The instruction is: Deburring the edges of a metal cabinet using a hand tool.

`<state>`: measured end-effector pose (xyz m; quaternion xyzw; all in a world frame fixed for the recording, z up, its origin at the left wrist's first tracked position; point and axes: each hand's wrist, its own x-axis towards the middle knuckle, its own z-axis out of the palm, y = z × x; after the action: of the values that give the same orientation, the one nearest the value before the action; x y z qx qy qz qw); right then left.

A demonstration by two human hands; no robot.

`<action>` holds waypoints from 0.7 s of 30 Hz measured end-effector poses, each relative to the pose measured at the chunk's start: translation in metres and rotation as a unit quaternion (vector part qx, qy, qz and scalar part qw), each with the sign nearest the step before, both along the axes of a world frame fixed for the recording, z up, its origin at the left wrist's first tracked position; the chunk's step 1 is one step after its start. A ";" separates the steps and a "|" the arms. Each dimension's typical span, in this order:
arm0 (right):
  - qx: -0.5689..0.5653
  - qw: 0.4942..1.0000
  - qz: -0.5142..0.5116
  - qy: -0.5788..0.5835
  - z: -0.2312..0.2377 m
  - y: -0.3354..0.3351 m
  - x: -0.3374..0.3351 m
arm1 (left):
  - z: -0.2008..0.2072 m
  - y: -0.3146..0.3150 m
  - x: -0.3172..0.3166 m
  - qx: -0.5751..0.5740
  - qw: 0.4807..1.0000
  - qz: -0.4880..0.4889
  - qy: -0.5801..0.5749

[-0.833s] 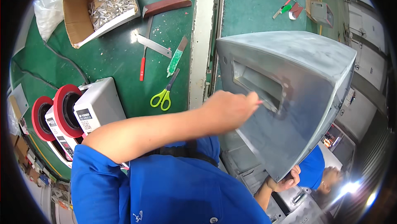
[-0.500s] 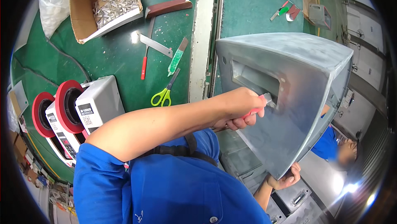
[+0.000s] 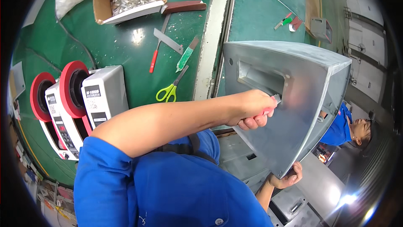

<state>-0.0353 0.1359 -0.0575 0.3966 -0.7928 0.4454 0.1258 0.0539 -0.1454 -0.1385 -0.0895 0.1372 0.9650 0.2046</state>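
My left hand (image 3: 256, 110) is closed around a pink-handled scraper (image 3: 273, 106), its short pale blade tip at the lower right corner of a rectangular opening (image 3: 262, 78). The opening is cut into the face of a grey metal housing (image 3: 252, 55), a large box with angled sides. Where the blade meets the rim is partly covered by my fingers. My right hand (image 3: 287, 177) supports the housing's lower corner from beneath, fingers curled at its edge.
On the green bench to the left are yellow-handled scissors (image 3: 168, 92), a green-wrapped blade (image 3: 187, 55), a red-handled tool (image 3: 153, 61), a carton (image 3: 103, 0) of small metal pieces and a white tape dispenser (image 3: 107, 90). A co-worker (image 3: 342, 126) is at the right.
My left hand and the scraper have shifted slightly outward at the opening's corner. My right hand keeps its hold. The whole view has shifted, and the co-worker's head is more visible.
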 end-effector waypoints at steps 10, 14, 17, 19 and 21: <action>-0.046 0.998 0.009 0.035 -0.003 -0.011 0.001 | 0.001 0.020 0.002 -0.168 0.918 0.341 -0.109; -0.062 0.997 0.023 0.041 -0.002 -0.013 0.003 | 0.012 0.020 -0.014 -0.016 0.897 0.440 -0.044; -0.063 0.996 -0.010 0.062 -0.005 -0.011 0.002 | 0.028 0.012 -0.015 0.022 0.901 0.423 -0.092; -0.072 0.996 0.001 0.060 -0.005 -0.010 0.002 | 0.028 0.017 -0.016 0.060 0.889 0.443 -0.102; -0.085 0.995 0.004 0.059 -0.004 -0.012 0.003 | 0.024 0.021 -0.016 0.073 0.880 0.460 -0.096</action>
<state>-0.0326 0.1241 -0.0620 0.4135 -0.7412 0.4879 0.2038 0.0377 -0.1244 -0.1142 -0.2194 -0.0108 0.9445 -0.2444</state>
